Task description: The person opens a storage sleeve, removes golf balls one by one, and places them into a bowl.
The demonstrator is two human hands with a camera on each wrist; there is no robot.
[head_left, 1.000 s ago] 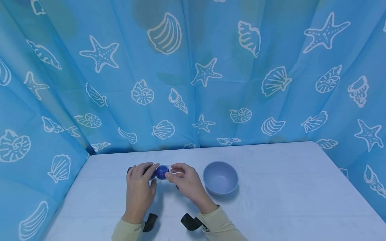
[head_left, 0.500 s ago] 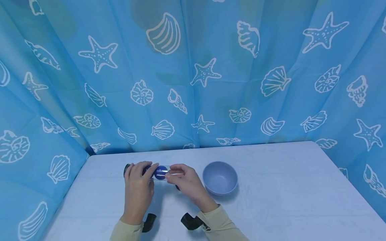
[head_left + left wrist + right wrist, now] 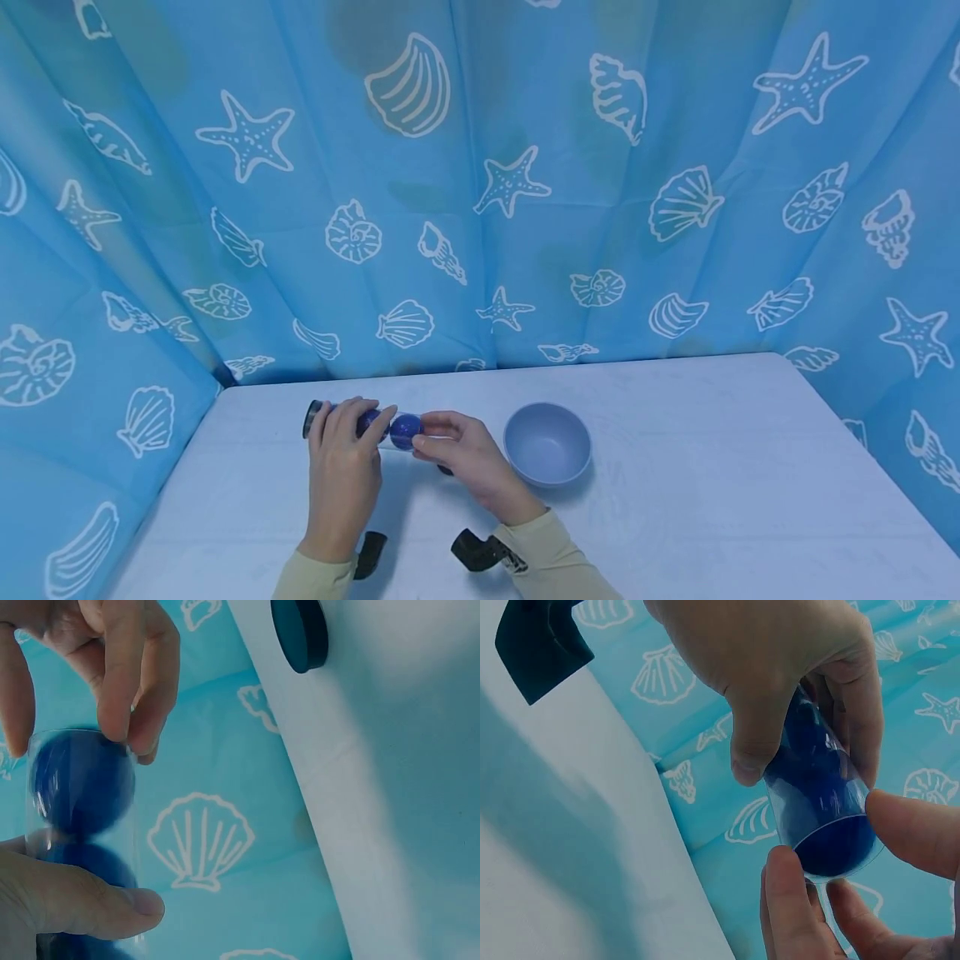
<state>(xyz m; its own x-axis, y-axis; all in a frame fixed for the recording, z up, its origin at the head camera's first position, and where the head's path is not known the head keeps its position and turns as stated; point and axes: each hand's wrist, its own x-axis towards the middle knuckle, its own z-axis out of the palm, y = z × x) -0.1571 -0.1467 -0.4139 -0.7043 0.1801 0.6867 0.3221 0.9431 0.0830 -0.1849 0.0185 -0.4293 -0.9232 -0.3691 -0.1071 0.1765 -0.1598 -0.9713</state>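
While both hands are busy, the head view shows a clear tube (image 3: 392,433) held sideways over a white table (image 3: 712,467), with blue balls (image 3: 406,433) inside. The left hand (image 3: 345,454) grips the tube from above, its fingers bent over it, and a black end (image 3: 312,419) pokes out on the far side of that hand. The right hand (image 3: 472,462) pinches the other end with its thumb and fingers, right next to a ball. Just to the right of that hand, a blue-gray bowl (image 3: 548,442) sits on the table. A small dark thing (image 3: 446,470) peeks out below the right hand, mostly hidden. Behind it all hangs a blue curtain (image 3: 510,237) with white shells and sea stars. In the left wrist view, the left thumb lies across the tube, and the balls are in a row, one after another. The right fingertips touch the tube's rim, and a dark round thing (image 3: 311,634) shows near the top. In the right wrist view, the left hand holds the tube's body, and the right thumb and fingers are around the rim, with a ball close to that end.
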